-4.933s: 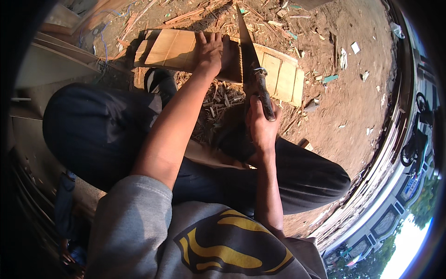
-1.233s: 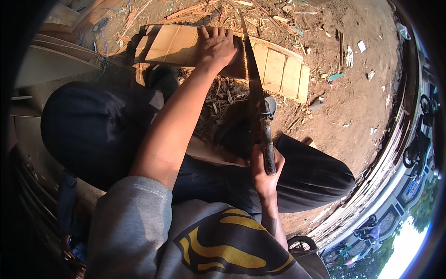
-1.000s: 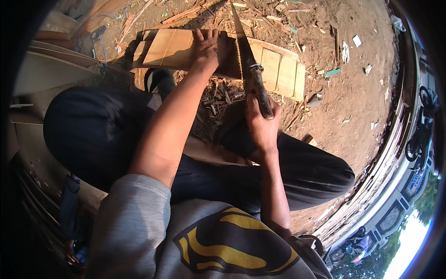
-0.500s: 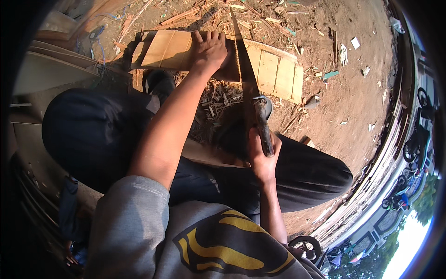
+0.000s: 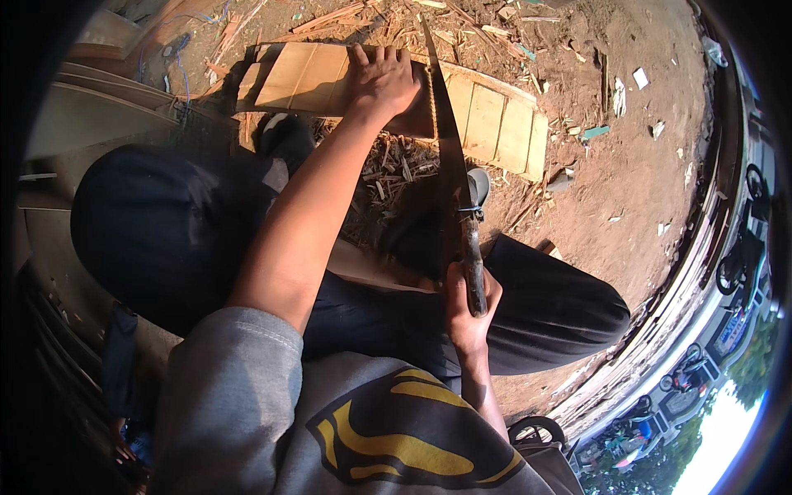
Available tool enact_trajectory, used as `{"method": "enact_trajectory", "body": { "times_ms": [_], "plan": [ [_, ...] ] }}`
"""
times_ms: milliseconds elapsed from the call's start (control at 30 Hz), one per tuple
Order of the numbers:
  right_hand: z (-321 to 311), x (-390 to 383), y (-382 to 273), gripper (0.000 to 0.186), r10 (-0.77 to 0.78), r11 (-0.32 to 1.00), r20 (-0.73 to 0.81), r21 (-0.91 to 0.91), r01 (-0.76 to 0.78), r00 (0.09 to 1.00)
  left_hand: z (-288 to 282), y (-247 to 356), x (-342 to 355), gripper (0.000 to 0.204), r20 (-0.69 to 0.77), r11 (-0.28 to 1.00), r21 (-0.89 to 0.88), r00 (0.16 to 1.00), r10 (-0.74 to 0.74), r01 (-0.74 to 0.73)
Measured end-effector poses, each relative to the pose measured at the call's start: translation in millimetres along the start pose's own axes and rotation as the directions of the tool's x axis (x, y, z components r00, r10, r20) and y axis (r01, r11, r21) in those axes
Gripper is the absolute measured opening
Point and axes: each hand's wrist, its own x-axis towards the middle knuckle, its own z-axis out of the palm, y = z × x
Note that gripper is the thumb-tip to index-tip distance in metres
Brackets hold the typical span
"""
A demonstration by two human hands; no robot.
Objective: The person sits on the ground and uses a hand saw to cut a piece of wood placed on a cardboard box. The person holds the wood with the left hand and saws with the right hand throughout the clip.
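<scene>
A light brown grooved wooden board (image 5: 487,120) lies crosswise in front of me, partly in shadow. My left hand (image 5: 384,82) presses on its top, palm down with fingers apart, fingertips at the far edge. My right hand (image 5: 470,309) is closed round the wooden handle of a handsaw (image 5: 450,144), just above my right thigh. The long dark blade crosses the board right of my left hand, its narrow tip pointing away from me beyond the far edge. Along the blade's left side runs a bright, jagged line on the board. Blue binding wraps the joint of blade and handle.
Wood chips and splinters (image 5: 388,177) litter the dirt floor around the board. My bent legs (image 5: 553,318) lie to both sides. Wooden panels (image 5: 103,120) lean at the left. Stacked boards (image 5: 685,272) run along the right, with parked motorcycles (image 5: 730,268) beyond.
My right hand has drawn the saw back toward me, so the handle sits lower and the blade slid along the board. The left hand stays pressed on the board.
</scene>
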Motion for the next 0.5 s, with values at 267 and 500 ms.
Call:
{"method": "enact_trajectory", "body": {
  "times_ms": [267,500],
  "plan": [
    [43,90,-5,0.019,0.021,0.989,-0.052,0.148,-0.013,0.998,24,-20,-8,0.053,0.396,0.472,0.786,0.912,0.109,-0.398],
    [18,28,0,0.02,-0.042,0.998,-0.003,0.051,0.042,0.999,1,-13,1,0.046,0.254,0.95,0.301,0.967,0.003,-0.082]
  ]
}}
